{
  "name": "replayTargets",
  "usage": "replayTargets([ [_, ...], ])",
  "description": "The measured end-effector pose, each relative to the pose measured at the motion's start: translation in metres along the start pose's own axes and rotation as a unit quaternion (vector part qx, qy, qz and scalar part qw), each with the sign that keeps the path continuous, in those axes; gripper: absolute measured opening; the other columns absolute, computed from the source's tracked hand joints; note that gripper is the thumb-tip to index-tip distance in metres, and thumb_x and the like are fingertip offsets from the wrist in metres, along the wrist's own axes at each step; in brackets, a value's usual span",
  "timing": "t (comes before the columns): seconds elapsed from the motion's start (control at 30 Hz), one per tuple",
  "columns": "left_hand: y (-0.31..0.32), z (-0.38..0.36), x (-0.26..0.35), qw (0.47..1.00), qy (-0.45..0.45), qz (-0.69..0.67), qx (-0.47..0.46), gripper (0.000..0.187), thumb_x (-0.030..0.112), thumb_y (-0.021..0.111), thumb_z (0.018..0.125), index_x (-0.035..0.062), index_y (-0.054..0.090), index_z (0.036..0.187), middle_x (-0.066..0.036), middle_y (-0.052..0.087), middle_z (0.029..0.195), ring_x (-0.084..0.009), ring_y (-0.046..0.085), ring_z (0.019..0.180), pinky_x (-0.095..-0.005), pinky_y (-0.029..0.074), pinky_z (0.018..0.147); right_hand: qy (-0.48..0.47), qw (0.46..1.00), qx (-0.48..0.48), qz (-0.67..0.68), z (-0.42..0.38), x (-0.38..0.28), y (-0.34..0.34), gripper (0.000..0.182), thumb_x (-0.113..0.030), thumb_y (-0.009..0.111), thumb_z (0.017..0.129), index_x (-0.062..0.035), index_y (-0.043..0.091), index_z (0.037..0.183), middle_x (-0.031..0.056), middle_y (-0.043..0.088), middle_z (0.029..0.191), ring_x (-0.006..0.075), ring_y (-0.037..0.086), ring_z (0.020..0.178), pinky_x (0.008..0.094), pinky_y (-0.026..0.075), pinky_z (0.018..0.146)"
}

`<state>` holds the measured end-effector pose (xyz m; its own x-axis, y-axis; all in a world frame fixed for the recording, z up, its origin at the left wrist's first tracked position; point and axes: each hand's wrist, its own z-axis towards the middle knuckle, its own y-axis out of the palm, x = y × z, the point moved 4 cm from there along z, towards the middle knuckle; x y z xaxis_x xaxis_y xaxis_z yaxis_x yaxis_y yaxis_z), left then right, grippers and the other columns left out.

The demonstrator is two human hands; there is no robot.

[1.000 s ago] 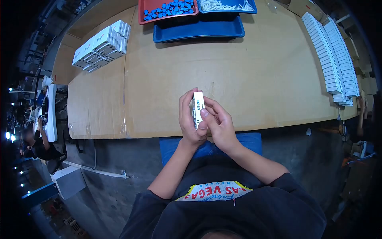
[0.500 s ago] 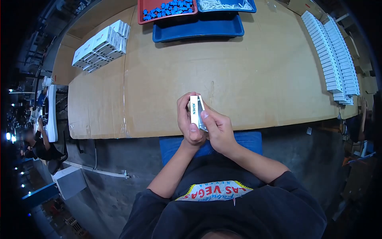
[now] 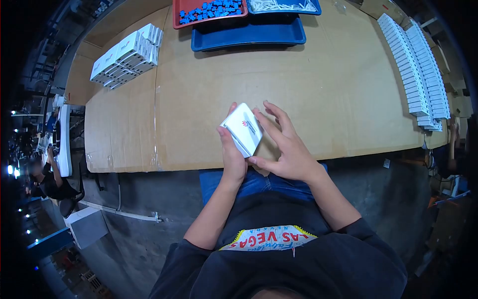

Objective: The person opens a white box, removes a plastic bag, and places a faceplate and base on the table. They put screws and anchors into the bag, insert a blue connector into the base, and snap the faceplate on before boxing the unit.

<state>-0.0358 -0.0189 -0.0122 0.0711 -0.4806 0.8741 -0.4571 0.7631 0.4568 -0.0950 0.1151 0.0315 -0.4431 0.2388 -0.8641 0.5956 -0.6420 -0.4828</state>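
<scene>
A small white box (image 3: 244, 128) with a red logo and dark print on its upper face sits tilted in my left hand (image 3: 233, 155), above the table's front edge. My left thumb lies along the box's left side and the other fingers are mostly hidden behind it. To the right of the box, my right hand (image 3: 287, 147) has its fingers spread apart. Its index fingertip is right at the box's upper right edge, and the thumb tip is close by the lower corner.
A cardboard-covered table (image 3: 209, 89) spreads before me. At the back stand a red tray (image 3: 175, 20) of blue pieces, a blue tray (image 3: 316, 11) of white pieces and another blue tray (image 3: 249, 42). Stacked white boxes stand left (image 3: 127, 55) and right (image 3: 408, 70).
The box has turned from its narrow lettered side to its broad face with the logo. My right hand has come off its grip and spread its fingers to the right.
</scene>
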Motion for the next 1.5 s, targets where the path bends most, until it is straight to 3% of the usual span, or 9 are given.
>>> replayTargets([
  [0.23, 0.024, -0.019, -0.001, 0.974, -0.207, -0.071, -0.062, 0.081, 0.071, 0.024, 0.107, 0.0072, 0.042, 0.153, -0.015, 0.06, 0.138, -0.0245, 0.065, 0.125, -0.0386, 0.056, 0.103, -0.198, 0.972, 0.021, -0.123, 0.01, 0.006, -0.011, 0.09, -0.049, 0.083, 0.078, -0.0048, 0.054, 0.151, 0.0248, 0.049, 0.155, 0.0426, 0.049, 0.143, 0.0528, 0.041, 0.118],
  [0.53, 0.024, -0.022, 0.005, 0.977, -0.189, -0.088, -0.051, 0.073, 0.07, 0.028, 0.108, 0.0102, 0.047, 0.146, -0.011, 0.063, 0.128, -0.0195, 0.067, 0.117, -0.0356, 0.058, 0.095, -0.29, 0.948, 0.11, -0.064, 0.012, 0.011, 0.001, 0.084, -0.059, 0.076, 0.084, 0.006, 0.063, 0.136, 0.0264, 0.062, 0.141, 0.0439, 0.062, 0.13, 0.0513, 0.05, 0.108],
  [0.77, 0.016, -0.017, -0.003, 0.973, -0.208, -0.091, -0.041, 0.079, 0.071, 0.026, 0.107, 0.0089, 0.042, 0.152, -0.011, 0.061, 0.133, -0.0211, 0.061, 0.127, -0.0368, 0.053, 0.105, -0.224, 0.968, 0.114, -0.019, 0.011, 0.026, 0.009, 0.085, -0.062, 0.067, 0.093, 0.0077, 0.06, 0.14, 0.0283, 0.06, 0.142, 0.0429, 0.062, 0.131, 0.0461, 0.05, 0.108],
  [0.87, 0.006, -0.014, -0.023, 0.982, -0.147, -0.07, -0.094, 0.077, 0.062, 0.039, 0.11, 0.0052, 0.032, 0.16, -0.013, 0.058, 0.138, -0.0227, 0.052, 0.139, -0.0372, 0.043, 0.116, -0.124, 0.974, 0.147, 0.124, 0.012, 0.031, 0.009, 0.09, -0.068, 0.051, 0.101, 0.0085, 0.052, 0.148, 0.0275, 0.058, 0.146, 0.0402, 0.059, 0.135, 0.0419, 0.047, 0.112],
  [0.97, 0.011, -0.009, -0.012, 0.985, 0.038, 0.137, -0.102, 0.067, 0.035, 0.052, 0.109, 0.0011, 0.029, 0.162, -0.013, 0.056, 0.139, -0.0241, 0.047, 0.143, -0.0385, 0.04, 0.118, -0.034, 0.952, 0.13, 0.275, 0.011, 0.04, 0.02, 0.089, -0.068, 0.045, 0.103, 0.0079, 0.05, 0.15, 0.026, 0.054, 0.151, 0.0383, 0.052, 0.142, 0.0415, 0.041, 0.117],
  [1.0, 0.011, -0.006, -0.014, 0.981, 0.058, 0.16, -0.095, 0.064, 0.022, 0.057, 0.108, -0.0004, 0.029, 0.161, -0.012, 0.056, 0.139, -0.0248, 0.05, 0.141, -0.0392, 0.041, 0.117, -0.035, 0.958, 0.101, 0.266, 0.012, 0.034, 0.017, 0.083, -0.063, 0.042, 0.107, 0.007, 0.049, 0.151, 0.0242, 0.048, 0.157, 0.0364, 0.046, 0.147, 0.0417, 0.037, 0.12],
  [1.07, -0.003, 0.0, -0.012, 0.987, -0.04, 0.142, -0.067, 0.06, 0.023, 0.054, 0.109, -0.0002, 0.032, 0.16, -0.012, 0.058, 0.138, -0.0244, 0.055, 0.135, -0.0391, 0.045, 0.113, -0.035, 0.976, 0.091, 0.193, 0.013, 0.038, 0.015, 0.075, -0.055, 0.043, 0.11, 0.0066, 0.048, 0.152, 0.0236, 0.047, 0.159, 0.0356, 0.045, 0.148, 0.042, 0.037, 0.12],
  [1.23, -0.003, 0.001, -0.006, 0.996, -0.062, -0.063, 0.009, 0.062, 0.053, 0.036, 0.113, 0.0039, 0.042, 0.151, -0.013, 0.056, 0.144, -0.0208, 0.06, 0.129, -0.0383, 0.053, 0.103, -0.094, 0.992, 0.015, 0.088, 0.007, 0.029, 0.011, 0.056, -0.019, 0.062, 0.102, 0.0042, 0.05, 0.151, 0.0241, 0.046, 0.159, 0.0382, 0.044, 0.149, 0.0432, 0.037, 0.122],
  [1.5, -0.007, 0.001, -0.022, 0.994, -0.026, 0.097, 0.036, 0.057, 0.05, 0.036, 0.114, 0.0054, 0.044, 0.149, -0.008, 0.058, 0.125, -0.0157, 0.059, 0.111, -0.0334, 0.051, 0.098, -0.16, 0.983, 0.066, -0.068, 0.004, 0.036, 0.024, 0.05, -0.013, 0.066, 0.098, 0.005, 0.056, 0.144, 0.0242, 0.064, 0.14, 0.0389, 0.067, 0.122, 0.042, 0.057, 0.101],
])
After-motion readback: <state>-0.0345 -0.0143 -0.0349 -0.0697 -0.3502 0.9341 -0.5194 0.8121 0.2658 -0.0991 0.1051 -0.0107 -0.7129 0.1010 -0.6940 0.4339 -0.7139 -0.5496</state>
